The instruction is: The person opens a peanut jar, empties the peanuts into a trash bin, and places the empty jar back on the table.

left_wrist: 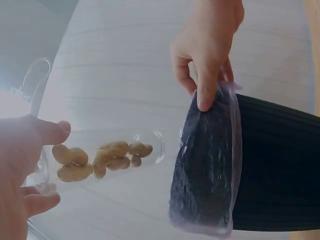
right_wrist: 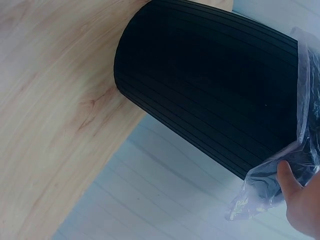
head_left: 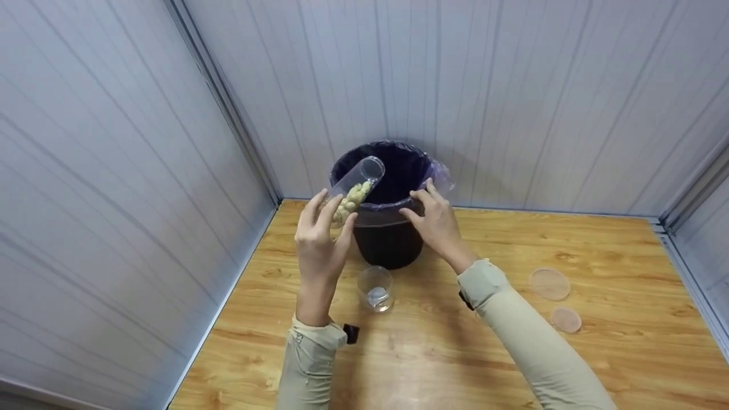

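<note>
A clear cylindrical jar (head_left: pixel 359 175) with several peanuts (head_left: pixel 348 206) inside is gripped near its base by my left hand (head_left: pixel 322 233). The jar is tilted, its mouth end over the opening of a black trash bin (head_left: pixel 388 245). In the left wrist view the peanuts (left_wrist: pixel 107 159) lie along the jar's lower side, inside it. On the bin's right side, my right hand (head_left: pixel 438 219) pinches the rim through a purple translucent trash bag (head_left: pixel 439 175). The right wrist view shows the thumb of that hand (right_wrist: pixel 302 205) against the bag (right_wrist: pixel 265 187).
Nearer than the bin, a wider clear container (head_left: pixel 376 290) stands on the wooden table (head_left: pixel 410 359). Two round clear lids, a larger one (head_left: pixel 550 284) and a smaller one (head_left: pixel 566 320), lie at the right. Pale panel walls (head_left: pixel 512 102) stand behind the bin and at both sides.
</note>
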### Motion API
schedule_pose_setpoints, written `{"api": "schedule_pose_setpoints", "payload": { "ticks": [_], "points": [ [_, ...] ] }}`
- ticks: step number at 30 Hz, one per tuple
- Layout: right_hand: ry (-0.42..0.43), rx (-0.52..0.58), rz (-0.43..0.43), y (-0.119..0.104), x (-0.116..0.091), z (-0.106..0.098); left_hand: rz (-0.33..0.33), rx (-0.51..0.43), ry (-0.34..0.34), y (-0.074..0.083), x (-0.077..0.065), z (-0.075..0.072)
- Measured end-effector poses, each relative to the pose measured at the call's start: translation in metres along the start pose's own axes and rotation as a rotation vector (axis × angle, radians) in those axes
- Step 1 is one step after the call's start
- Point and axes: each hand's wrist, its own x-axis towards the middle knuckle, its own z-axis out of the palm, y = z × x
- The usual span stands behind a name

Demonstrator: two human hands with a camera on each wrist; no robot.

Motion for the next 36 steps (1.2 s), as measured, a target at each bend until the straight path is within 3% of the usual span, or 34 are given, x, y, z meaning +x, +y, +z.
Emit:
{"api": "schedule_pose_setpoints", "payload": {
  "ticks": [5, 19, 26, 36],
  "points": [
    [0.013, -0.005, -0.004, 0.003, 0.0, -0.002, 0.003, 0.019, -0.055, -0.006, -0.003, 0.005],
    [0.029, 0.013, -0.005, 0.01, 0.002, -0.003, 0.043, -0.016, 0.016, -0.006, -0.007, 0.008],
    [0.043, 0.012, -0.016, 0.011, -0.001, -0.004, 0.042, -0.012, -0.035, -0.006, -0.006, 0.009],
    [0.034, 0.01, 0.002, 0.009, -0.001, -0.006, 0.048, -0.013, -0.033, -0.006, -0.007, 0.009]
  ]
}}
